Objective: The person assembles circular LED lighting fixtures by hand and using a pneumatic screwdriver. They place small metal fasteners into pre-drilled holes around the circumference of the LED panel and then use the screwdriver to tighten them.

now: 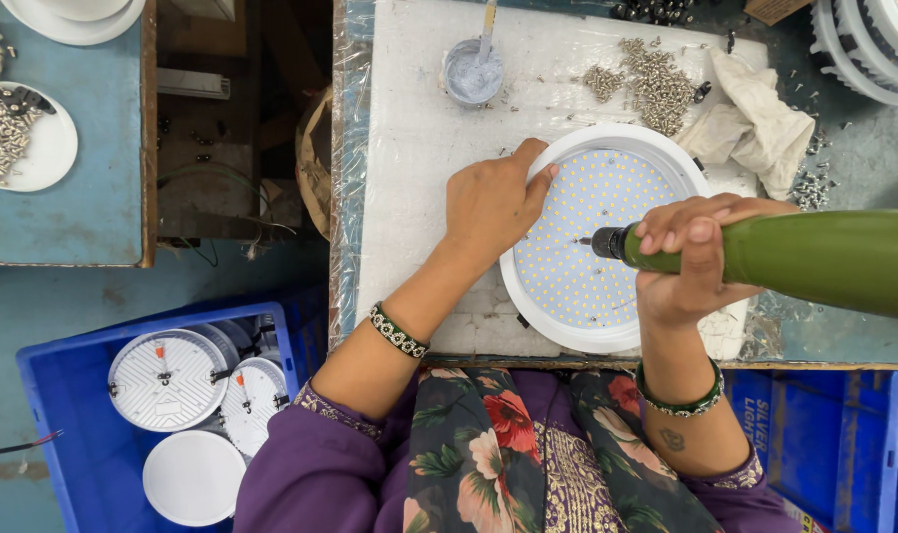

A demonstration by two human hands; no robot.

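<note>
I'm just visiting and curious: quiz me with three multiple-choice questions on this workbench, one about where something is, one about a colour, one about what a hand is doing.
1. Where is the screw pile?
A. beyond the round lamp
B. in the blue crate
C. on the person's lap

2. What colour is the power screwdriver?
A. red
B. green
C. yellow

3. What is the left hand doing?
A. holding a rag
B. hanging free of the bench
C. resting on the lamp's rim

Answers:
1. A: the screws lie on the white board, on the far side of the lamp, beside the cloth.
2. B: its body is green, gripped in the right hand, with the tip on the dotted panel.
3. C: the fingers lie on the lamp's white rim at its left side.
</note>
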